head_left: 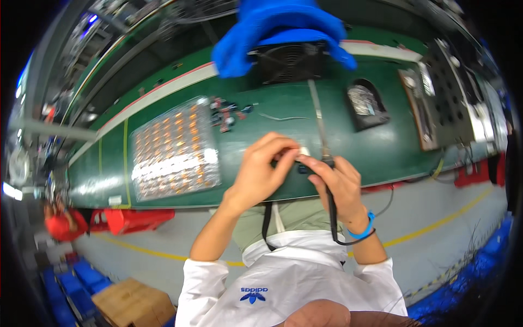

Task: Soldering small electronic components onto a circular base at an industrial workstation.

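My left hand (259, 169) is closed, its thumb and forefinger pinched at a small white part (304, 150) above the bench. My right hand (343, 185) is wrapped round what looks like a soldering iron, whose black handle (332, 210) has a cable at its lower end. The iron's long metal shaft (317, 111) points away from me toward the fan. Thumb and forefinger of the right hand also meet the white part, next to the left fingertips. Just below them lies a small dark blue piece (303, 169). Fine detail between the fingertips is too small to tell.
A clear plastic tray (174, 150) with rows of copper-coloured parts lies left, near loose small parts (226, 114). Ahead stand a black fan (289, 62) under blue cloth (278, 19) and a black holder (370, 120) of metallic material. A perforated dark panel (444, 82) is at right.
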{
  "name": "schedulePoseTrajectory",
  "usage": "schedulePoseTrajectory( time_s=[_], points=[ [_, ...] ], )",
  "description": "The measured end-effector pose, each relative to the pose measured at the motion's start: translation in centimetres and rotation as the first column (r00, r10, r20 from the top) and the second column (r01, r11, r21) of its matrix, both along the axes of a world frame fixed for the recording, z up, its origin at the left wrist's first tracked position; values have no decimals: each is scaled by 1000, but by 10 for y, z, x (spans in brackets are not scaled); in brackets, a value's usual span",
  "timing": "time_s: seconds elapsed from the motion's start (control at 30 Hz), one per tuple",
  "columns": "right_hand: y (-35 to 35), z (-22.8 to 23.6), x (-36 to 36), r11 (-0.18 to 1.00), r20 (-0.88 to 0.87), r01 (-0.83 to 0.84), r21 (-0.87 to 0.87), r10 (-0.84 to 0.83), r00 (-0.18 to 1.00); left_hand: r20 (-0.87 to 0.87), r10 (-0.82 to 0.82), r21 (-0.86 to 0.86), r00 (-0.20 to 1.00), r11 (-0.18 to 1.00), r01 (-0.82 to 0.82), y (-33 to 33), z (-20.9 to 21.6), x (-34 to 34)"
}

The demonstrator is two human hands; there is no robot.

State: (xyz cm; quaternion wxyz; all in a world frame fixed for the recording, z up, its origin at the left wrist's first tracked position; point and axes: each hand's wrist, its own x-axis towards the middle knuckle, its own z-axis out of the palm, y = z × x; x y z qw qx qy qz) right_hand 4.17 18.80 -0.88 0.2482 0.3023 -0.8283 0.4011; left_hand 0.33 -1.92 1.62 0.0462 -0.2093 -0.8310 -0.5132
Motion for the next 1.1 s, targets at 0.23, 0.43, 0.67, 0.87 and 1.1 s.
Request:
schedulePoseTrajectory(
  time_s=[0.23,0.43,0.67,0.87,1.1],
  points=[
    [-1,-6,4,984,-104,120,129,-107,989,-274,68,-33,959,996,-80,-18,16,28],
    [6,-11,5,999,74,29,15,-30,997,-375,258,-314,890,868,-384,-141,41,78],
    [1,-13,1,994,-43,-7,-107,3,999,-552,141,-530,822,701,-477,-191,17,98],
    [4,-14,1,995,-43,-17,-96,13,999,-540,219,-382,813,797,-468,-194,4,102],
    [10,-7,5,991,-28,-6,-134,3,1000,-172,287,207,942,946,-250,-152,14,96]
  ],
)
